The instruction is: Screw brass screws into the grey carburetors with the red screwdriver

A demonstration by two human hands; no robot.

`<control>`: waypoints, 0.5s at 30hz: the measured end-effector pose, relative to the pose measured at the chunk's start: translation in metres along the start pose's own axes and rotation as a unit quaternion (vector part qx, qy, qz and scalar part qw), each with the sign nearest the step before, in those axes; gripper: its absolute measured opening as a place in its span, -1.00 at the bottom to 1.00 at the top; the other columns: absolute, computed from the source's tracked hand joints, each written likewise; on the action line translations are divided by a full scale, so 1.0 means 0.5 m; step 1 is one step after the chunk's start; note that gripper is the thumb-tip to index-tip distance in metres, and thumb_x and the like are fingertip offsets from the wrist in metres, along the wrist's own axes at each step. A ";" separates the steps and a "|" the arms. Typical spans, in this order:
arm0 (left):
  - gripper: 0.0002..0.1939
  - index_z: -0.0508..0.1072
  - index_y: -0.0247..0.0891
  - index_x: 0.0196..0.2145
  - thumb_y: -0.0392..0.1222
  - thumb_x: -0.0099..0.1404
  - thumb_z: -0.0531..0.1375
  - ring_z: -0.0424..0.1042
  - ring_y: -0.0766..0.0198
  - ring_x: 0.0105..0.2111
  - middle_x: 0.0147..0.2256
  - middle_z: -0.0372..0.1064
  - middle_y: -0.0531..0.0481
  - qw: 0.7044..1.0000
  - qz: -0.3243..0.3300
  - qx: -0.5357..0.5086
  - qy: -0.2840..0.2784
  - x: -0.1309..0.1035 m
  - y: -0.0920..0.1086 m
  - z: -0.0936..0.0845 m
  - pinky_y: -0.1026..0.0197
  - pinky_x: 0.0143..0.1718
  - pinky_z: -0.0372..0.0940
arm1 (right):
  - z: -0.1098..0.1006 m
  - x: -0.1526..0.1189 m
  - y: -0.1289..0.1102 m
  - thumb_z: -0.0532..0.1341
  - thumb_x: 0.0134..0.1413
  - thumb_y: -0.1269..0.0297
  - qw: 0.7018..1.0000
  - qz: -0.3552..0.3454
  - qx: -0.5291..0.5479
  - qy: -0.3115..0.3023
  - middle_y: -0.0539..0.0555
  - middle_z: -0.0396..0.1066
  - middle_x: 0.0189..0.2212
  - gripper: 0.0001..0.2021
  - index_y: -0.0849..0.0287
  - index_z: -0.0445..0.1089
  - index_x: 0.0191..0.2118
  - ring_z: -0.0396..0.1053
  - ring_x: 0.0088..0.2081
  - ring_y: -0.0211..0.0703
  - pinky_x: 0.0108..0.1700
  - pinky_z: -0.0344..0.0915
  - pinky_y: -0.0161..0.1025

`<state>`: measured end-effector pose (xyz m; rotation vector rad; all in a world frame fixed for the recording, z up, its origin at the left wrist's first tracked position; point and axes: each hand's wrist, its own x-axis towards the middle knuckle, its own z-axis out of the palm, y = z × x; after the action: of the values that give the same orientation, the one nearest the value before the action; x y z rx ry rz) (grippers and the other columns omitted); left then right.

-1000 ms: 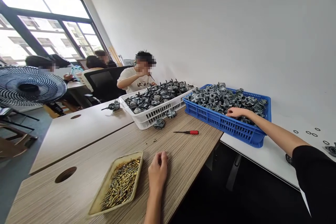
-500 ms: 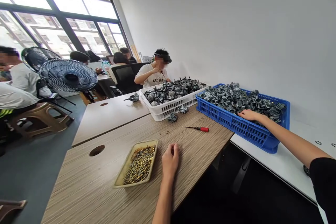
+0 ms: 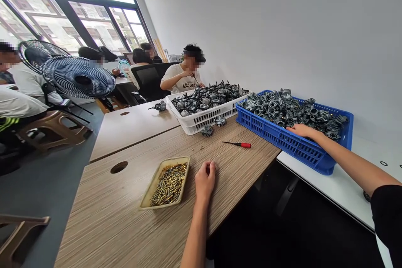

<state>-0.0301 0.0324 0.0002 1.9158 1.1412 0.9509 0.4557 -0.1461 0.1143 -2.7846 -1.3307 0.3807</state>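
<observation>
My right hand point(image 3: 302, 130) reaches over the near wall of a blue crate point(image 3: 284, 139), which is heaped with grey metal carburetor bodies point(image 3: 273, 106). Its fingers stretch out onto the parts by the rim; the fingertips are partly hidden, and no part is seen lifted. On the wood-grain table, my left hand point(image 3: 204, 177) rests with curled fingers and a dark gap inside the curl; nothing shows in it. To its left stands a shallow yellowish tray point(image 3: 145, 202) of small brass-coloured jets or screws point(image 3: 169, 184). A red-handled screwdriver point(image 3: 245, 145) lies beyond this hand.
A white crate point(image 3: 191, 127) full of dark assembled carburetors point(image 3: 216, 97) stands farther back. Two loose carburetor bodies point(image 3: 206, 130) lie before it, another carburetor point(image 3: 160, 106) to its left. A co-worker point(image 3: 179, 77) sits behind it. Fans point(image 3: 80, 77) stand left; the table edge runs diagonally right.
The view has tilted slightly, so the table things sit a little higher. My right hand's fingers have shifted slightly on the parts; my left hand still rests on the table.
</observation>
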 end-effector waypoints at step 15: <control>-0.64 0.44 -0.17 -0.33 0.13 0.39 0.05 0.50 0.16 -0.39 -0.42 0.54 -0.05 0.999 0.016 -0.034 0.023 0.005 -0.001 0.012 0.18 -0.27 0.33 | -0.022 -0.016 0.003 0.20 0.07 -0.41 0.987 -0.003 0.159 -0.010 -0.06 -0.01 -0.73 -0.34 0.06 0.10 -0.66 -0.01 -0.66 -0.30 -0.56 0.05 -0.24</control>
<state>-0.0241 0.0336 -0.0025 1.8725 1.0927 1.0426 0.4546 -0.1524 0.1266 -2.5186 -1.1620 0.5667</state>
